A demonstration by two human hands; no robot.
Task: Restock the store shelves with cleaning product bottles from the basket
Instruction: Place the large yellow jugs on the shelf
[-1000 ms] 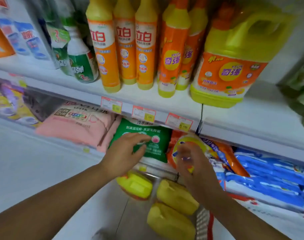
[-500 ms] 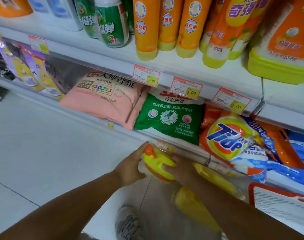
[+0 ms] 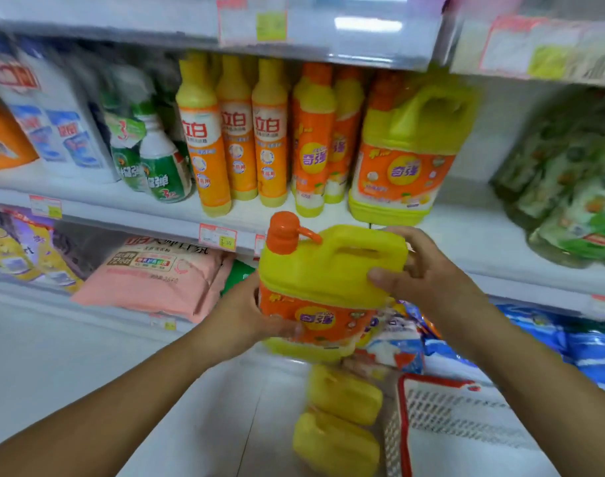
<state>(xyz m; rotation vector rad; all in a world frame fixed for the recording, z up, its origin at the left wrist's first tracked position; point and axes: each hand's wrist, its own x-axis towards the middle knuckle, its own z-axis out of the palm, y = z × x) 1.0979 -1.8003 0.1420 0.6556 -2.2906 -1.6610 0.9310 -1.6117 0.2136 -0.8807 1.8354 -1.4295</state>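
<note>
Two yellow jugs [image 3: 342, 418] lie just left of the red-rimmed basket [image 3: 402, 407]. Above them, the left hand [image 3: 239, 318] grips the label side of an upright yellow detergent jug [image 3: 328, 273], and the right hand [image 3: 421, 273] grips its handle end. The jug is in the air before the middle shelf [image 3: 483, 242]. A matching jug [image 3: 407, 156] stands there.

Head camera faces the shelf [image 3: 466, 235] closely, perhaps tilted slightly down.

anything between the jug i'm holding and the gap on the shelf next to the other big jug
Nothing visible. The held jug, in the left hand and right hand, faces bare shelf right of the shelved jug; green packs lie further right, clear of that gap.
</note>
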